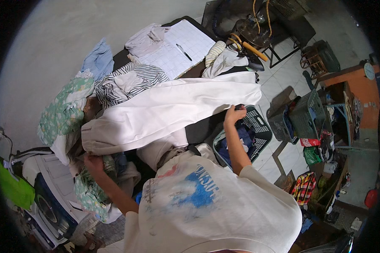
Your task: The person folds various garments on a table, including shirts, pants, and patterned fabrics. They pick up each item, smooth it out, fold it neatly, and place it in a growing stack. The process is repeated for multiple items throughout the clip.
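A long white garment [164, 110], folded lengthwise and possibly trousers, stretches across the dark padded table [202, 126] before me. At its lower left end, my left hand [94, 163] grips the hem, its fingertips partly hidden by the cloth. My right hand [234, 115] pinches the near edge towards the right end, fingers curled. Behind the garment lie a black-and-white striped garment [145, 74] and a white gridded cloth [183, 44] with a pen [184, 52] on it. A dark iron [255, 64] with an orange handle [254, 51] rests beyond the right end.
Green floral cloth [65, 109] and a light blue garment [98, 60] are heaped left. A dark green plastic basket [261, 132] holding clothes stands below my right hand. More baskets [307, 114] stand farther right. A grey-and-blue appliance [50, 189] is at lower left. Yellow hoses [256, 19] run to a round boiler.
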`<state>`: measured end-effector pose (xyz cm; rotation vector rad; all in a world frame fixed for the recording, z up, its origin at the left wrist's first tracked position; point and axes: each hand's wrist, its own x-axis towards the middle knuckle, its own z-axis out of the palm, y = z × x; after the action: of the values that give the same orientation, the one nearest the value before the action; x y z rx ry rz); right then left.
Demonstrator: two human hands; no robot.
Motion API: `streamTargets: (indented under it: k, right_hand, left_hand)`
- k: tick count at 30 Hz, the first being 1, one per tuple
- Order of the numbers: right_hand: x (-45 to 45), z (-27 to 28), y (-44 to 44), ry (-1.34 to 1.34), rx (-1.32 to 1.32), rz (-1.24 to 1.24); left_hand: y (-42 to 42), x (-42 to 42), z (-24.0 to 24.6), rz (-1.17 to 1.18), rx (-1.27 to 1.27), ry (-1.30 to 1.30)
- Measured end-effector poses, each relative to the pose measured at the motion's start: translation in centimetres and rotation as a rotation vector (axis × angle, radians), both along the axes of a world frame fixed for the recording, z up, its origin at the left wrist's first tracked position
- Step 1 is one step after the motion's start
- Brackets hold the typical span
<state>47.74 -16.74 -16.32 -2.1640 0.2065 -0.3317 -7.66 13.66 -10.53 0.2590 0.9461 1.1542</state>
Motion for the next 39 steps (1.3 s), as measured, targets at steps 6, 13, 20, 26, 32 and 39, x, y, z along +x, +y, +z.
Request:
streamTargets:
  k: [6, 13, 20, 26, 32, 39]
  right_hand:
    - [-9.8, 5.2, 4.8, 0.192, 0.177, 0.888]
    - [-19.2, 14.1, 12.1, -0.092, 0.332, 1.688]
    - [-13.0, 19.7, 15.6, 0.388, 0.083, 1.478]
    - [-4.7, 34.0, 15.7, -0.085, 0.466, 1.531]
    - [-8.4, 39.3, 15.2, -0.671, 0.435, 1.549]
    - [-11.8, 22.9, 13.1, -0.037, -0.005, 1.967]
  left_hand:
    - [0.2, 1.7, 2.0, -0.195, 0.213, 0.294]
    - [-8.4, 14.6, 13.3, -0.421, 0.278, 0.312]
    - [-9.1, 14.9, 21.6, -0.227, 0.451, 0.360]
    - [-6.7, 12.7, 25.6, -0.332, 0.783, 0.784]
    - [0.7, 13.3, 24.3, -0.022, 1.190, 1.041]
    - [0.1, 15.6, 6.7, -0.201, 0.375, 0.716]
